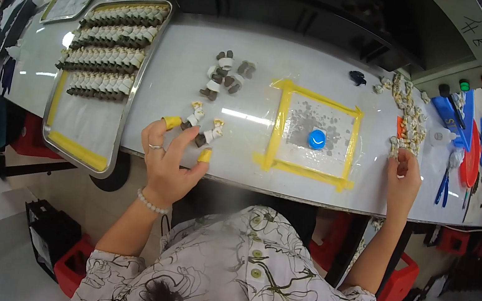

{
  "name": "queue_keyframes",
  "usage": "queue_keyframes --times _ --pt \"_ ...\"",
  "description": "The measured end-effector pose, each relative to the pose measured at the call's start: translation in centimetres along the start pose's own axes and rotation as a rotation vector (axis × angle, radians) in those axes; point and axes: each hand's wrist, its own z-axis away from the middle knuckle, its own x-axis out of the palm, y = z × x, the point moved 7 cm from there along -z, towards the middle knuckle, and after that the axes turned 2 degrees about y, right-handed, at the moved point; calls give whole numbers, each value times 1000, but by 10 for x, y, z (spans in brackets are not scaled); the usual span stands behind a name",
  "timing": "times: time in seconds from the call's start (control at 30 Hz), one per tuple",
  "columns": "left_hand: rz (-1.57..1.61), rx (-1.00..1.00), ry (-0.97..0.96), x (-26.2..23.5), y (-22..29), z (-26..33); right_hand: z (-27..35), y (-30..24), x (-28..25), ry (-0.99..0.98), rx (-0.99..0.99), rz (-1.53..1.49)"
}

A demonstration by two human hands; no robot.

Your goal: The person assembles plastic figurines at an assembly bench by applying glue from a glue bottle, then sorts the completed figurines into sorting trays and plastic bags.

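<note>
My left hand (171,161) is spread open at the table's near edge, with yellow covers on the thumb and another fingertip. Just beyond its fingers lie two small figurines (194,116) with white bodies, dark grey lower parts and cream-yellow tops. Farther back sits a loose group of white-and-grey figurine bodies (215,75) without such tops. My right hand (405,173) reaches the near end of a strip of small cream-coloured pieces (411,117). Its fingers are bent together there, and what they pinch is hidden.
A metal tray (119,131) at left holds rows of figurines. A yellow-taped square (279,128) with grey spots carries a blue round cap (316,139). At right are blue bins (448,114), a white bottle (443,137) and blue-handled tweezers (443,186). A dark machine housing (275,14) stands behind.
</note>
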Motion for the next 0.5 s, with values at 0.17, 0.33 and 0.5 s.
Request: queue_keyframes --times 0.17,0.33,0.5 --pt "3 -97 -17 3 -5 -13 9 -18 14 -27 -58 -449" --pt "-75 -31 -62 11 -8 -13 25 -36 39 -117 -25 -735" --pt "21 -130 -58 13 -23 -8 31 -46 35 -84 -240 -477"
